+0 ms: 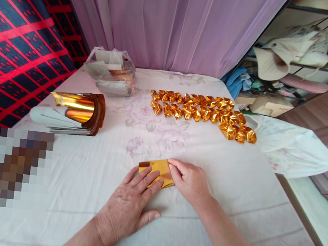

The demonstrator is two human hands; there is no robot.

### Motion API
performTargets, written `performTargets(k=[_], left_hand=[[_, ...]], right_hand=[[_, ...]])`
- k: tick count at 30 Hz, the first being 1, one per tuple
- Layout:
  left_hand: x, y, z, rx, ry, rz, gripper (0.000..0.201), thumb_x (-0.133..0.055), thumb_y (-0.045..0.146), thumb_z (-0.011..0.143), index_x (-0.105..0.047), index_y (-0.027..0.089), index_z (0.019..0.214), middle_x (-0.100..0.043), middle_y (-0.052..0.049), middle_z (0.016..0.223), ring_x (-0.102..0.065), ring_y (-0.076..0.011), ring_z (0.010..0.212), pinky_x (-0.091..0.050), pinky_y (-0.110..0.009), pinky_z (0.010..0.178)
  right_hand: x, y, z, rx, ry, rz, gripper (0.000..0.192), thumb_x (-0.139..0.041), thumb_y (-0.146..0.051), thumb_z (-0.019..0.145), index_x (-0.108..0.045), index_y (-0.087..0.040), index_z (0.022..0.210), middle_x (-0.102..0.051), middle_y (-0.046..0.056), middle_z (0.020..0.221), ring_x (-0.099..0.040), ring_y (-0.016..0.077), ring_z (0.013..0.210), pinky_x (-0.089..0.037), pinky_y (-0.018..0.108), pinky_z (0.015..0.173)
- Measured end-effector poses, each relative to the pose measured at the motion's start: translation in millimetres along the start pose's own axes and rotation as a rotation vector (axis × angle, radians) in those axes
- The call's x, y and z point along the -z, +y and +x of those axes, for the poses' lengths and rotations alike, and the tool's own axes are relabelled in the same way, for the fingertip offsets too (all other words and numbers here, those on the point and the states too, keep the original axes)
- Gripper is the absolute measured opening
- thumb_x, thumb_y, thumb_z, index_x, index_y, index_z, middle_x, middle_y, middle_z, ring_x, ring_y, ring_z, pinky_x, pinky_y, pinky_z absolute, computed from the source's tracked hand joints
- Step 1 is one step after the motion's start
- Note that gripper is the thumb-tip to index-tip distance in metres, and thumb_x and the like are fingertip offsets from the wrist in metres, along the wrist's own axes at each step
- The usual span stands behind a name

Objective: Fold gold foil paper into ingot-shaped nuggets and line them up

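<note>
- My left hand (131,202) lies spread, pressing the foil (158,169) flat under its fingers.
- My right hand (188,181) pinches the foil's right edge.
- Risk: slick foil may slip, skewing the crease.

Two bare hands and forearms

The left hand (131,204) and right hand (188,181) wear no gloves, rings or watch; both forearms are uncovered, no sleeves in view, fingernails short and unpainted.

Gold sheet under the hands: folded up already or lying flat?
Flat, mostly: the gold sheet lies on the cloth, pressed by the left hand and right hand. Folds underneath: cannot tell.
</note>
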State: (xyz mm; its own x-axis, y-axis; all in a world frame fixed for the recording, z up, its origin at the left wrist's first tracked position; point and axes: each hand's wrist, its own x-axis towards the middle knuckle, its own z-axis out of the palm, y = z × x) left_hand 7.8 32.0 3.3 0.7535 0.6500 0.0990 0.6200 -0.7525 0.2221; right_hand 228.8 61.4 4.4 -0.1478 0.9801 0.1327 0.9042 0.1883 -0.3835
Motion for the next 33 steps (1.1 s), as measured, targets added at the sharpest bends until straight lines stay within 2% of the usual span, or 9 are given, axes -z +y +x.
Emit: performTargets(k=[5,9,14,20,26,30,33], left_hand=[[-2.0,-0.4,0.5,0.006,-0.015,-0.011,0.067,-0.042,0.062,0.094,-0.037,0.022,0.148,-0.045,-0.009,0.150,-0.037,-0.0312,0.140,-0.024,-0.055,0.115],[-2.0,-0.5,0.6,0.011,-0.017,-0.021,0.068,-0.043,0.061,0.094,-0.034,0.024,0.150,-0.044,-0.009,0.151,-0.037,-0.0304,0.140,-0.023,-0.054,0.116],[-1.2,-0.6,0.8,0.003,-0.007,-0.011,0.067,-0.043,0.062,0.093,-0.038,0.024,0.148,-0.047,-0.009,0.149,-0.039,-0.0308,0.139,-0.024,-0.054,0.116],[-0.9,-1.1,1.3,-0.006,-0.008,0.016,0.066,-0.041,0.062,0.094,-0.041,0.022,0.146,-0.047,-0.010,0.148,-0.039,-0.0311,0.138,-0.025,-0.054,0.115],[-1.2,-1.2,0.2,-0.005,0.020,0.010,0.064,-0.043,0.062,0.093,-0.045,0.022,0.143,-0.050,-0.009,0.146,-0.040,-0.0301,0.137,-0.023,-0.052,0.116],[-1.5,-1.7,0.0,-0.009,0.027,0.018,0.063,-0.044,0.061,0.094,-0.045,0.021,0.143,-0.050,-0.010,0.146,-0.041,-0.0311,0.136,-0.025,-0.053,0.115],[-2.1,-1.8,0.1,-0.012,0.021,0.028,0.064,-0.043,0.061,0.094,-0.043,0.022,0.145,-0.049,-0.010,0.147,-0.041,-0.0309,0.137,-0.026,-0.053,0.115]], right_hand=[[8.0,0.9,0.3,0.007,-0.084,0.079,0.025,-0.055,-0.029,0.088,-0.071,-0.025,0.106,-0.076,-0.001,0.081,-0.067,0.0139,0.068,-0.044,0.024,0.063],[15.6,3.1,2.4,0.038,-0.195,0.103,0.030,-0.062,-0.030,0.084,-0.068,-0.025,0.112,-0.069,-0.005,0.068,-0.060,0.0117,0.061,-0.039,0.024,0.062],[24.0,0.4,3.9,0.051,-0.268,0.103,0.039,-0.069,-0.031,0.078,-0.065,-0.024,0.117,-0.064,-0.007,0.065,-0.056,0.0105,0.060,-0.038,0.024,0.063],[29.2,-3.9,3.6,0.077,-0.292,0.067,0.043,-0.072,-0.034,0.077,-0.064,-0.024,0.117,-0.065,-0.006,0.069,-0.058,0.0122,0.063,-0.039,0.024,0.063],[30.6,-6.8,4.2,0.084,-0.302,0.023,0.049,-0.073,-0.037,0.075,-0.063,-0.024,0.121,-0.071,-0.001,0.081,-0.064,0.0167,0.075,-0.043,0.027,0.070],[32.0,-5.6,4.6,0.065,-0.305,0.053,0.048,-0.073,-0.037,0.075,-0.064,-0.023,0.120,-0.070,-0.002,0.078,-0.063,0.0153,0.070,-0.043,0.026,0.067],[26.9,1.8,4.2,0.039,-0.284,0.139,0.040,-0.068,-0.034,0.081,-0.064,-0.024,0.120,-0.068,-0.004,0.072,-0.062,0.0132,0.065,-0.043,0.025,0.065]])
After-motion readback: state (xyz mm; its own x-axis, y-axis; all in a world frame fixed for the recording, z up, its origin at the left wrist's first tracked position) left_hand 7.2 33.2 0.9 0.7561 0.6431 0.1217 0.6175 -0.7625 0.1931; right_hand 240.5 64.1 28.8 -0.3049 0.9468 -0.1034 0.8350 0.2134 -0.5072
